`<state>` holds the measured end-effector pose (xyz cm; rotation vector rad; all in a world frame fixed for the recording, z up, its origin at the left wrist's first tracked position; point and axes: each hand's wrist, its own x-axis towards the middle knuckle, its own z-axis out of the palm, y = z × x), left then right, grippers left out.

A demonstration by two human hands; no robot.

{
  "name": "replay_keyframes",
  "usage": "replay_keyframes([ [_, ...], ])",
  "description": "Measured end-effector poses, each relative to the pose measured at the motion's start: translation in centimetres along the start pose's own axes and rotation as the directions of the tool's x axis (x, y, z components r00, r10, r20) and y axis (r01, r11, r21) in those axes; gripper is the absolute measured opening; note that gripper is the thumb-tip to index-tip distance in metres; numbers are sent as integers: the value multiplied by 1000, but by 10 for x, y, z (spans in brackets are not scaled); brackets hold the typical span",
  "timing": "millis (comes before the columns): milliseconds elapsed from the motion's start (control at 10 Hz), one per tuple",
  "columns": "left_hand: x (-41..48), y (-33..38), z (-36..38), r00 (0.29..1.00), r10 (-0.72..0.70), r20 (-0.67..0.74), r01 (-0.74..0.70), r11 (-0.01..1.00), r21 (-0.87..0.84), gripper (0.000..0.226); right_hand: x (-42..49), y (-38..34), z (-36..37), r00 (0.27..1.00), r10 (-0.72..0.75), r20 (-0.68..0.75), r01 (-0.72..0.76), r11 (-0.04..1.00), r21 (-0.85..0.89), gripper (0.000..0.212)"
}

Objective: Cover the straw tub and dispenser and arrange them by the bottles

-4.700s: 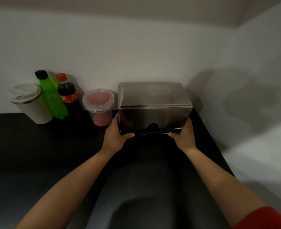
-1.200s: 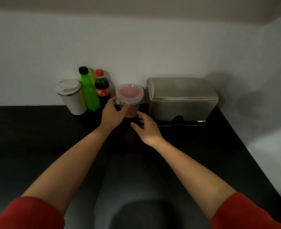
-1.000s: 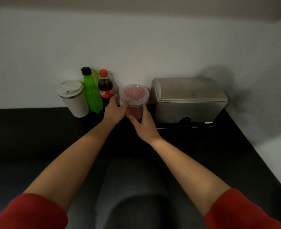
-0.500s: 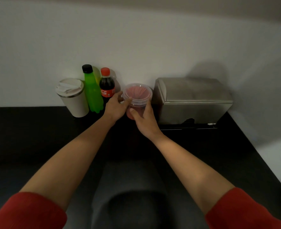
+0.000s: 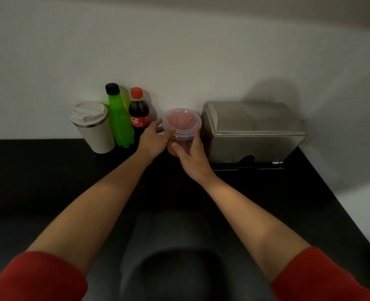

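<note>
The clear straw tub (image 5: 182, 122), full of red straws and capped with a clear lid, stands at the back of the black counter between the cola bottle (image 5: 139, 115) and the steel dispenser (image 5: 253, 131). My left hand (image 5: 152, 139) grips the tub's left side near the rim. My right hand (image 5: 192, 158) wraps its front and right side. The dispenser's lid is down and it sits against the wall, right of the tub. A green bottle (image 5: 119, 118) stands left of the cola bottle.
A white travel cup (image 5: 93, 126) with a lid stands left of the green bottle. The black counter (image 5: 38, 181) ends at a right edge near the side wall. The white back wall runs directly behind all the items.
Both hands left the dispenser and went to the straw tub. Over the last second my right hand closed around the tub, which has shifted slightly nearer the dispenser.
</note>
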<state>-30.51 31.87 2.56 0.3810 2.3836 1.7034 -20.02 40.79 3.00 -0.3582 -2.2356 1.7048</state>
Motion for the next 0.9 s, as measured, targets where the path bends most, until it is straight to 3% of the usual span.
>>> replay_keyframes([
  [500,1,2,-2,1000,1,-10,-1,1000,-9,67,-2,0,-3,998,4,56,-3,1000,-24,78],
  [900,-10,6,-2,1000,4,-26,-3,999,41,70,-4,3,-8,996,-85,41,84,996,24,71],
])
